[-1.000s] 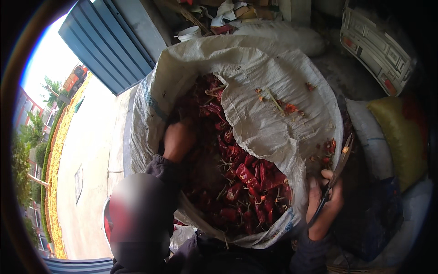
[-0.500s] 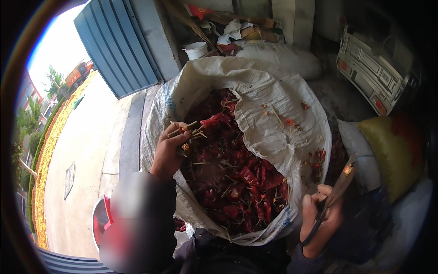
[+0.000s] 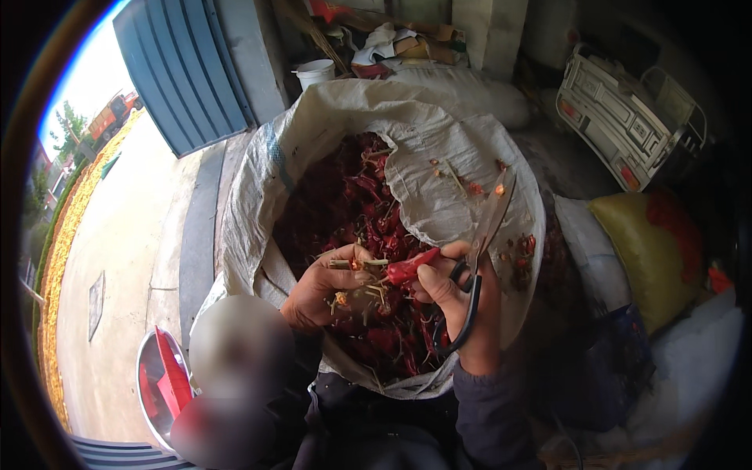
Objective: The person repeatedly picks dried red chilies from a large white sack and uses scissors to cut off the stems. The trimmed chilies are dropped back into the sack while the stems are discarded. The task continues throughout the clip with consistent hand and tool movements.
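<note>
A large white woven sack stands open before me, filled with dried red chili peppers. Over it, my left hand is closed in a pinch on several cut chili stems, with orange seed cores among them. Facing it, my right hand holds black-handled scissors, their blades pointing up and away with an orange bit stuck on them. The thumb and finger of that hand also grip one red chili, whose stem end lies against the left fingers.
Stem bits and seeds lie on the sack's folded flap. A round basin with a red object sits at lower left. Filled sacks stand at right, near a small cargo vehicle. A white bucket is behind.
My right hand has come in from the right with the scissors and now grips a chili. My left hand has moved right and nearer, still holding stems. The view has shifted slightly.
</note>
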The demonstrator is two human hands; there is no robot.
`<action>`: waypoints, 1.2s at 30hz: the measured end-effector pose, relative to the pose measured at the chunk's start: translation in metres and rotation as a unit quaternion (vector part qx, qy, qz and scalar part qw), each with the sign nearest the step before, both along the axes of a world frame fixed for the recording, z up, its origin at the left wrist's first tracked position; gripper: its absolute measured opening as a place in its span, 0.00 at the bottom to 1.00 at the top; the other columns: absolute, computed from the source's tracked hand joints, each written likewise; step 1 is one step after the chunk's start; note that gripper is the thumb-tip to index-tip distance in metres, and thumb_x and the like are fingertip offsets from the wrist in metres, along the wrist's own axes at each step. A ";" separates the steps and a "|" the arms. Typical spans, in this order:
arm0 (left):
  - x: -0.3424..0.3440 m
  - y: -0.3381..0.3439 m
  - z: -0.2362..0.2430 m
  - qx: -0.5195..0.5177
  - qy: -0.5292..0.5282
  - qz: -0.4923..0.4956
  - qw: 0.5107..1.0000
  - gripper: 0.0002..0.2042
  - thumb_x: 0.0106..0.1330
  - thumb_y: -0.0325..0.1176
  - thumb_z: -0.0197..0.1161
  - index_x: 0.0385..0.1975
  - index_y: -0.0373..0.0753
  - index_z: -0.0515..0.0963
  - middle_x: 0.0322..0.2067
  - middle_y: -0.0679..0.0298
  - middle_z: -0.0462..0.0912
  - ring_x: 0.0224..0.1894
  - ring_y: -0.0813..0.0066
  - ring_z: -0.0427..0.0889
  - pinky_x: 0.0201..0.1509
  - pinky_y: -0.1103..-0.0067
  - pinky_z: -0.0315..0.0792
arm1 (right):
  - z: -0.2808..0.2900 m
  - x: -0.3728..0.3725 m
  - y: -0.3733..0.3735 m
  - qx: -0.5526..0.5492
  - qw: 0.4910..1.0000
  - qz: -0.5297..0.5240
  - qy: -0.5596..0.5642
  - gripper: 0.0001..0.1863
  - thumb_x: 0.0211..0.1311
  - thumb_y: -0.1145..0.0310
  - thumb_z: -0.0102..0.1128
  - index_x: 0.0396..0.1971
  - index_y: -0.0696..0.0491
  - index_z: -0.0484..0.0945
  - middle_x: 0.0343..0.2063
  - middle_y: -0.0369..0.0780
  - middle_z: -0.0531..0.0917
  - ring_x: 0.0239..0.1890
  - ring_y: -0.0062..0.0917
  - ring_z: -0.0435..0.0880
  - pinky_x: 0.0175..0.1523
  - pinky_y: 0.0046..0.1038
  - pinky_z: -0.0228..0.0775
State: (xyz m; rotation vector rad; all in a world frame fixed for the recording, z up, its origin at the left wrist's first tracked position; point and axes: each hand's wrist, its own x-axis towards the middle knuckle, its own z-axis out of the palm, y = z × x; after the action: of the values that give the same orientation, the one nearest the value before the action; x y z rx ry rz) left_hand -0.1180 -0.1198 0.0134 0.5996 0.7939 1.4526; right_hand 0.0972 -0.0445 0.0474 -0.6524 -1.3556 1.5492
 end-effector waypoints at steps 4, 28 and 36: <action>0.010 -0.005 0.008 -0.020 -0.006 -0.015 1.000 0.13 0.60 0.20 0.65 0.43 0.34 0.75 0.39 0.61 0.84 0.37 0.74 0.85 0.41 0.80 0.80 | -0.005 0.001 0.004 -0.006 1.000 0.023 -0.011 0.19 0.65 0.71 0.71 0.48 0.59 0.70 0.34 0.40 0.86 0.35 0.19 0.85 0.39 0.22 0.79; -0.015 0.068 0.061 0.121 -0.019 0.091 0.988 0.05 0.70 0.28 0.60 0.43 0.39 0.75 0.34 0.67 0.80 0.32 0.79 0.83 0.22 0.89 0.66 | -0.019 0.039 -0.001 -0.046 0.986 -0.122 0.106 0.21 0.63 0.76 0.68 0.52 0.59 0.68 0.32 0.40 0.82 0.31 0.22 0.84 0.40 0.26 0.80; 0.080 0.106 0.109 0.225 0.501 0.295 0.782 0.21 0.70 0.37 0.69 0.57 0.30 0.77 0.49 0.55 0.84 0.43 0.73 0.83 0.45 0.75 0.78 | -0.024 0.048 -0.006 0.007 0.971 -0.227 0.081 0.22 0.65 0.76 0.66 0.55 0.57 0.67 0.36 0.40 0.78 0.36 0.23 0.83 0.43 0.27 0.80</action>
State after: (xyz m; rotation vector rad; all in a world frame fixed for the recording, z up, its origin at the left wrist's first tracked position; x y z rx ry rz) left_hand -0.0378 -0.0134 0.1220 1.6920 1.5740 1.8935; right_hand 0.1447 -0.0509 0.0238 -0.7489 -1.0083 1.1930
